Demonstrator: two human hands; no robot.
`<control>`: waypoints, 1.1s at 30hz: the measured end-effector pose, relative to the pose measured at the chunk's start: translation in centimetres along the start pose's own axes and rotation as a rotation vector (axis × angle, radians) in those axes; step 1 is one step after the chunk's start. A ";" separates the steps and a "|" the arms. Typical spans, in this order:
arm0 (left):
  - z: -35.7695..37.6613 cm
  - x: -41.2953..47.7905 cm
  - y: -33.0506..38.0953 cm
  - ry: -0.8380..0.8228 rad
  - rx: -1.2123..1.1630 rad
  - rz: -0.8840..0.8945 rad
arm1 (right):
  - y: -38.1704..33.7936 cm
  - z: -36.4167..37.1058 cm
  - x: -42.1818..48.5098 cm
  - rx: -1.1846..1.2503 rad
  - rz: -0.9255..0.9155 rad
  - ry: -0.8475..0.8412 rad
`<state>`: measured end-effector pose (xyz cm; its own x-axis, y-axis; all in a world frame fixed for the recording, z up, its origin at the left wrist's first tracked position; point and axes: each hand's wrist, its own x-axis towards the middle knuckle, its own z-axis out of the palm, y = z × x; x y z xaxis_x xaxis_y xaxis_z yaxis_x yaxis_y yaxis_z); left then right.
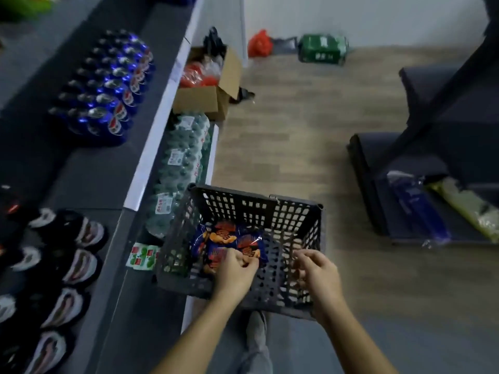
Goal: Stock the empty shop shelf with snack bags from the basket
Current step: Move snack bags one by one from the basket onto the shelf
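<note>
A dark grey slotted basket [297, 211] stands on the floor in front of me. Blue and orange snack bags [229, 241] lie in its left half. My left hand [235, 268] reaches into the basket and its fingers pinch the near edge of a snack bag. My right hand [316, 271] hovers over the bare right half of the basket with fingers loosely curled, holding nothing. The dark shelf [89, 168] runs along my left.
On the shelf stand blue cans [108, 87] and black and white packs [67, 268]. Below it lie wrapped water bottle packs [181, 163] and an open cardboard box [213, 85]. A dark low rack [410, 184] with wrapped goods stands at the right. Green pack [321, 48] by the wall.
</note>
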<state>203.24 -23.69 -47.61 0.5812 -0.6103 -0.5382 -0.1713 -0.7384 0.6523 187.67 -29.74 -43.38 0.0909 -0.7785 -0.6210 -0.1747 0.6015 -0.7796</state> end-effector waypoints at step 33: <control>13.5 18.9 -7.6 -0.145 -0.295 -0.268 | 11.1 2.8 18.7 -0.030 0.272 -0.016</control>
<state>204.77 -33.50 -69.94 0.4531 -0.4577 -0.7650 0.2175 -0.7754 0.5928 190.18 -37.18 -63.88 0.0516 -0.5859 -0.8087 -0.2238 0.7824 -0.5812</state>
